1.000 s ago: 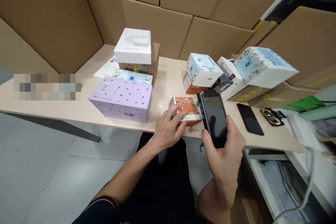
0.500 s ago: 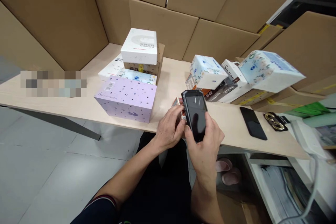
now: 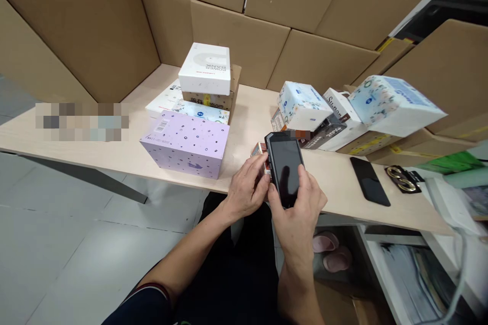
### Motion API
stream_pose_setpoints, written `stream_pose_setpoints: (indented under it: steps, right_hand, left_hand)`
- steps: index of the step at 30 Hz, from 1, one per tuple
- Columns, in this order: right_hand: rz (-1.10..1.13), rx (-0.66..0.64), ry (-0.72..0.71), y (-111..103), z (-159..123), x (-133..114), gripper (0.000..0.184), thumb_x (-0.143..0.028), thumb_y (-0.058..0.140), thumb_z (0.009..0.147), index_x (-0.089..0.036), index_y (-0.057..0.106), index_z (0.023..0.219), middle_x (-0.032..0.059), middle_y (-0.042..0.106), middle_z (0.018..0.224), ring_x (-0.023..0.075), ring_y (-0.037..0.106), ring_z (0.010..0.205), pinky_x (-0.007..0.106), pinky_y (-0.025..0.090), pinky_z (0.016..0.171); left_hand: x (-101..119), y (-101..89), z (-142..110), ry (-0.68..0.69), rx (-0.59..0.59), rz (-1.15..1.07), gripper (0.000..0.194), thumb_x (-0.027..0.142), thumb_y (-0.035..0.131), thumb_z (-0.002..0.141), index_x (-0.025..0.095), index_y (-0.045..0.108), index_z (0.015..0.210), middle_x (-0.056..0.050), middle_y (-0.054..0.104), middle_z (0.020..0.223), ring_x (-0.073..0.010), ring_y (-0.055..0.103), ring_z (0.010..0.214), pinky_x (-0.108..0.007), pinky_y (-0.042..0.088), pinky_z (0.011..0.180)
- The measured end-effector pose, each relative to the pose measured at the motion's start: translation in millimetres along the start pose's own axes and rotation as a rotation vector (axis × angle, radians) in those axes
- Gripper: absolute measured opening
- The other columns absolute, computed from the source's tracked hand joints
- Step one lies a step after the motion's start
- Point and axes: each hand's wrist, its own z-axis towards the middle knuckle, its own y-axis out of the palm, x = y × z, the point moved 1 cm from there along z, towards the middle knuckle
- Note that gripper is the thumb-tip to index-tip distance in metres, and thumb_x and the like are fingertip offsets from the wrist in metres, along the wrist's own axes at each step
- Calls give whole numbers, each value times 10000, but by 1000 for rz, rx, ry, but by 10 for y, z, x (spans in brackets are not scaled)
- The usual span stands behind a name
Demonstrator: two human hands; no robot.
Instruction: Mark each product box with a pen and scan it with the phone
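My right hand (image 3: pixel 299 218) is wrapped round a black rugged handheld phone (image 3: pixel 285 167) with a dark screen, thumb on its left side and fingers on its right. Close by on the left, my left hand (image 3: pixel 247 188) has its fingers curled on a small orange-and-white box (image 3: pixel 258 149), which is mostly covered by the phone and fingers. The phone's top end points away from me, over the table's front part. A purple patterned box (image 3: pixel 186 142) stands to the left of my hands.
Behind the purple box are a white power bank box (image 3: pixel 205 68) and other boxes, stacked. Blue-white tissue packs (image 3: pixel 305 104) top more boxes at right. A black phone (image 3: pixel 369 181) and gold rings on a card (image 3: pixel 402 179) lie right. Cardboard panels (image 3: pixel 244 35) wall the table's back.
The whole view has shifted very slightly. Both hands keep their hold, and the phone and small box stay nearly where they were.
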Motion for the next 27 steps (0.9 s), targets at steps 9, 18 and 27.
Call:
stream_pose_setpoints:
  steps: [9,18,27]
  right_hand:
    - [-6,-11,-12,-6,13,17,730,-488,639,898,-132,424,1499,234,557,1362,349,511,1270,586,435,1041]
    - [-14,-22,-23,-13,25,17,758,-492,643,896,-129,403,1517,236,553,1363,351,508,1273,588,437,1042]
    - [-9,-36,-8,-13,18,24,778,-505,634,901,-131,374,1531,238,544,1383,352,502,1282,584,432,1041]
  left_hand:
    - [4,5,-1,4,1,2,507,232,460,1014,221,370,1512,-167,554,1422,-273,551,1335,-453,535,1055]
    - [5,-3,11,-15,-20,13,502,234,453,1017,216,367,1511,-169,541,1427,-268,538,1343,-457,519,1074]
    - [10,1,15,-12,-10,13,489,254,443,1022,222,370,1504,-159,559,1403,-258,544,1324,-452,524,1058]
